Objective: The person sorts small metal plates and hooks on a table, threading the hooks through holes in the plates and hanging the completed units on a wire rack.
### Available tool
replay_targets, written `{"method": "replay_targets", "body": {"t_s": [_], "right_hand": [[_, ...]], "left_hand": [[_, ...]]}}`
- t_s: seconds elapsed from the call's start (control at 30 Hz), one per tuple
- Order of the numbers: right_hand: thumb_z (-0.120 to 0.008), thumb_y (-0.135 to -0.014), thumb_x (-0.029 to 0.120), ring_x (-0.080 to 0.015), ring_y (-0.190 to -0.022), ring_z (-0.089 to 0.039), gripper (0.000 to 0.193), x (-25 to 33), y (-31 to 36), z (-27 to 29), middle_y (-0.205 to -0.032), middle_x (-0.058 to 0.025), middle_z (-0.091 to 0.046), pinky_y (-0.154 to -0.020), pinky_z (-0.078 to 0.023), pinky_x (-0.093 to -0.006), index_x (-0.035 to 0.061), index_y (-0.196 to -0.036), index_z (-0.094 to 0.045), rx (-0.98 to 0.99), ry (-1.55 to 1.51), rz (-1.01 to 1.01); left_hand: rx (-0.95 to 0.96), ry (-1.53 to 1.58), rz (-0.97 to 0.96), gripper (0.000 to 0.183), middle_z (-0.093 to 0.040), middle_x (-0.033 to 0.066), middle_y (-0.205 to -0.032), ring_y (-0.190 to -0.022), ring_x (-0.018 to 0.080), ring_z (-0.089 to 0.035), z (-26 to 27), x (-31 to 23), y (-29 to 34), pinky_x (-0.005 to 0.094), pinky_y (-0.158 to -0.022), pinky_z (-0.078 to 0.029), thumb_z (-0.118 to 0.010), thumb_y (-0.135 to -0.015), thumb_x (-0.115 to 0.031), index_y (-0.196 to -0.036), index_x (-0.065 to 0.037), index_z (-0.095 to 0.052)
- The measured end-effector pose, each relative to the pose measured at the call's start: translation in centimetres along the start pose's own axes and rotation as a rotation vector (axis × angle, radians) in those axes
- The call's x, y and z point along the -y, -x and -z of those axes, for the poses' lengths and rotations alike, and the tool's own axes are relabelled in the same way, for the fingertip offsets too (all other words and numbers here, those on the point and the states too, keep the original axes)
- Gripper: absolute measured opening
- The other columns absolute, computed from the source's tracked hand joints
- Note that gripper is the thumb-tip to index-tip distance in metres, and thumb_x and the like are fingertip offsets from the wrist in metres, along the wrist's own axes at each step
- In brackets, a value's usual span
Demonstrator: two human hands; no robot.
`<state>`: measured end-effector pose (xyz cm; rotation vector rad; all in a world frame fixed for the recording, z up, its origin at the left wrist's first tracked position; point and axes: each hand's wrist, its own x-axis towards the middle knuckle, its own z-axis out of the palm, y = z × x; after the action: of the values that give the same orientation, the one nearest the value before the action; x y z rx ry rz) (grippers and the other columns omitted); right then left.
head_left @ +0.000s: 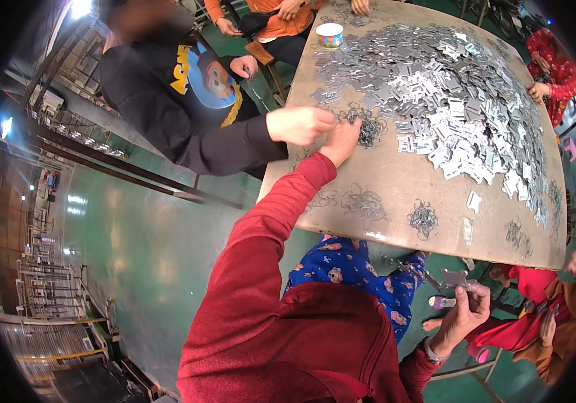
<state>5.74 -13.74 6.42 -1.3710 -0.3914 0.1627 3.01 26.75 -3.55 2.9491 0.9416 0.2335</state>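
Observation:
My left hand [342, 142] reaches across the table to a heap of thin dark wire hooks [370, 129]. Its fingers are drawn together at the edge of the heap, and what they pinch is too small to make out. Beside it, almost touching, is a co-worker's hand [301, 125] in a black sleeve. Off the table's near edge, my right hand [463, 314] grips a flat grey metal plate [455, 278] between thumb and fingers. More linked pieces [412, 270] appear to hang to the left of that plate.
Flat metal plates [463, 121] form a wide pile on the brown table [402, 168]. Smaller hook clusters [423, 219] lie along the near edge. A white and blue tub [330, 35] stands at the far left. Other people sit or stand around the table.

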Motion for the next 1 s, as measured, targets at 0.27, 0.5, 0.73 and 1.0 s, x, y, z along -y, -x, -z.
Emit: {"method": "replay_targets", "body": {"t_s": [0.27,0.5,0.73,1.0], "right_hand": [[-0.064,-0.073,-0.009,-0.0082,-0.068,-0.048,0.017,-0.5,0.3,0.5,-0.076,-0.0055,-0.056,-0.065,-0.039,-0.0198,0.0,-0.079,-0.051,0.026,0.001,-0.023],[-0.063,-0.073,-0.009,-0.0082,-0.067,-0.047,0.016,0.0,0.9,0.2,-0.074,-0.0048,-0.055,-0.063,-0.039,-0.0198,0.0,-0.079,-0.051,0.006,-0.003,-0.017],[-0.064,-0.071,-0.01,-0.008,-0.067,-0.05,0.017,-0.1,0.9,0.8,-0.074,-0.0042,-0.056,-0.063,-0.04,-0.0191,-0.0005,-0.079,-0.053,-0.066,0.067,-0.169],[-0.066,-0.071,-0.011,-0.0089,-0.071,-0.053,0.019,-0.9,0.8,0.4,-0.078,-0.0069,-0.059,-0.066,-0.041,-0.0184,-0.0013,-0.081,-0.054,0.03,-0.029,-0.052]], "left_hand": [[-0.285,0.295,-0.154,0.021,-0.055,0.0252,-0.078,-0.071,0.0429,-0.057,3.3,0.6,-3.7,0.0483,-0.062,-0.047,-0.047,-0.075,0.003,-0.094,0.002,-0.056],[-0.154,0.336,-0.13,0.019,-0.056,0.0254,-0.078,-0.076,0.0409,-0.058,-0.1,-0.1,-4.7,0.0484,-0.065,-0.047,-0.049,-0.078,-0.002,-0.094,-0.003,-0.059],[-0.503,0.324,-0.265,0.016,-0.06,0.0208,-0.09,-0.072,0.0398,-0.058,3.2,3.0,-4.7,0.0468,-0.061,-0.047,-0.055,-0.077,-0.008,-0.09,0.001,-0.057],[0.184,0.571,0.099,0.022,-0.062,0.0131,-0.064,-0.057,0.0185,-0.061,1.9,3.0,-0.3,0.0342,-0.056,-0.047,-0.069,-0.074,-0.012,-0.091,0.0,-0.062]]}}
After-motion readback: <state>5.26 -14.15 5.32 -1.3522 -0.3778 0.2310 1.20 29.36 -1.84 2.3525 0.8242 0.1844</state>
